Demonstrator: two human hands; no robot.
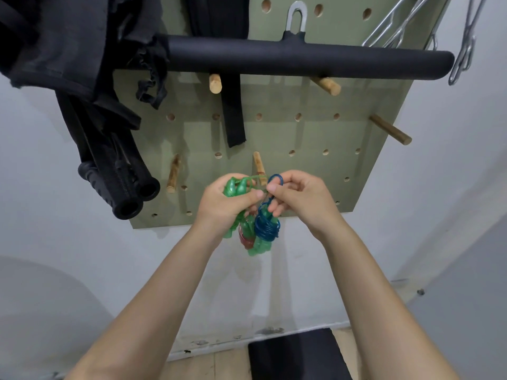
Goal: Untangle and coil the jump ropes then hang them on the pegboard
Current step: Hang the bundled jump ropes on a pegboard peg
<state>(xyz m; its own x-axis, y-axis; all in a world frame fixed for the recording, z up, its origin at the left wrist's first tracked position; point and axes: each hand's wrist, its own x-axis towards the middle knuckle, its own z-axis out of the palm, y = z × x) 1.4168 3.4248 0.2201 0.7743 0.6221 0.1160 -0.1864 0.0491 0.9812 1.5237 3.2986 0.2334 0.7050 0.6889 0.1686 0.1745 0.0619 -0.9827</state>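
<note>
**Two hands hold coiled jump ropes at a wooden peg**

At the far left, black foam-handled bars (120,185) hang from the green pegboard (301,133), their round ends pointing down toward the viewer, under dark cloth (68,45). A short wooden peg (173,174) juts from the board just right of them.

The left hand (227,204) is curled around a green jump rope bundle (236,187); its green handles run roughly vertical through the fist, tops showing above the fingers and ends sticking out below the palm. A green loop from this bundle reaches right onto the middle wooden peg (260,168), which points down and toward the viewer.

Between the hands hangs the blue jump rope (267,227), wound tightly around green handles, long axis vertical; a red-wound bundle (247,237) is partly hidden behind it.

The right hand (299,201) pinches the blue loop (275,179) at the top of that coil, just beside the peg.

Farther right, another peg (391,130) angles out, and metal hangers (463,50) hang beside a black padded bar (301,58).
</note>
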